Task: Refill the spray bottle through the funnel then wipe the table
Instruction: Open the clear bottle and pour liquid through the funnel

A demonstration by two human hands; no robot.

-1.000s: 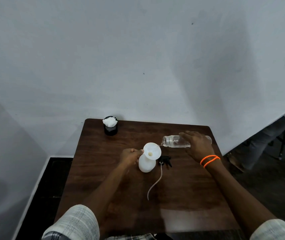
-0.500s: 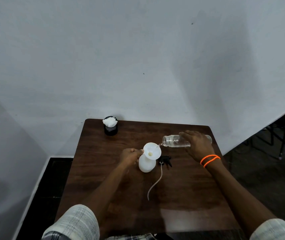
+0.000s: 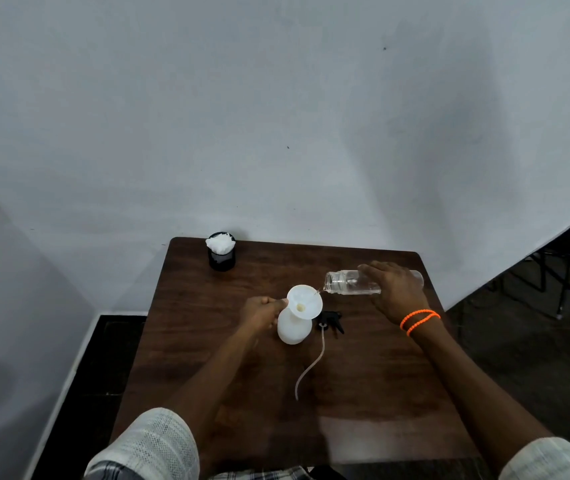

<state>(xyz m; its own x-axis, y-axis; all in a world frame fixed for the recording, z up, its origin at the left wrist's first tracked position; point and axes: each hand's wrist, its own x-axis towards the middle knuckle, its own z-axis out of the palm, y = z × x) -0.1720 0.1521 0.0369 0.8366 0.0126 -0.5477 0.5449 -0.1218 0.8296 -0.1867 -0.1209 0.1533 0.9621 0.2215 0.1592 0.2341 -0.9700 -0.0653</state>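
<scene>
A white spray bottle body (image 3: 293, 328) stands near the middle of the dark wooden table (image 3: 363, 393) with a white funnel (image 3: 305, 301) in its neck. My left hand (image 3: 262, 313) grips the funnel's rim and the bottle's neck from the left. My right hand (image 3: 396, 292) holds a clear plastic water bottle (image 3: 347, 282) tipped on its side, its open mouth at the funnel's right rim, and a thin stream of water runs in. The black spray head (image 3: 330, 321) with its long pale tube (image 3: 313, 363) lies on the table just right of the bottle.
A black cup (image 3: 221, 259) holding a crumpled white cloth (image 3: 220, 242) stands at the table's far left corner, by the grey wall. Dark floor lies to the left and right of the table.
The water bottle has tipped a little further toward the funnel. The person seen at the far right edge a second ago has gone. My left hand has stayed put.
</scene>
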